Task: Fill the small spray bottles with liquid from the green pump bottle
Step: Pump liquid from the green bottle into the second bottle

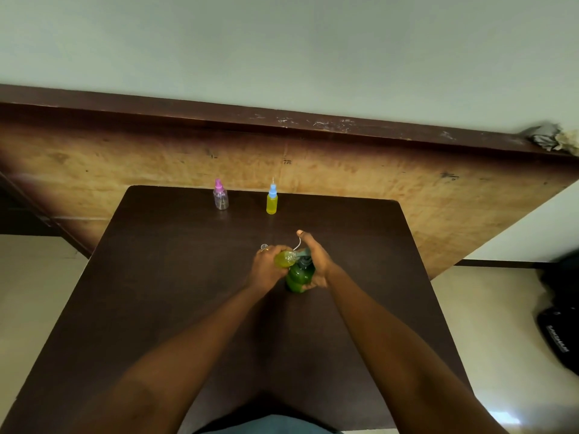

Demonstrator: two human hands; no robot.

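Near the middle of the counter (156, 277) we see both hands working together over the green pump bottle (299, 277), which stands upright on the dark top. The right hand (316, 261) wraps round it from the right. Its fingertips curl in at the lower body and one digit sticks up above the pump head. We cannot tell whether the palm is pressing the pump down.

The left hand (266, 264) has its fingers curled round an uncapped small spray bottle (284, 259). It holds the bottle tilted so the open neck meets the pump's spout. This bottle already shows a good deal of yellow-green liquid, though the fingers hide its exact level.

A thin white tube (297, 244) curves up between the hands, likely the dip tube of the removed sprayer. A small clear cap (264, 246) lies on the counter just beyond the left hand.

Along the far edge stand two more bottles, well apart from each other. The blue-capped bottle (271, 203) is closed and full of yellow liquid, so we count it as done. The pink-capped bottle (221, 198), toward the far left corner, looks clear and empty, with its sprayer on.

We judge the task to be around the midpoint. One bottle is finished and a second is being filled and needs its sprayer refitted. The pink one has not been started.
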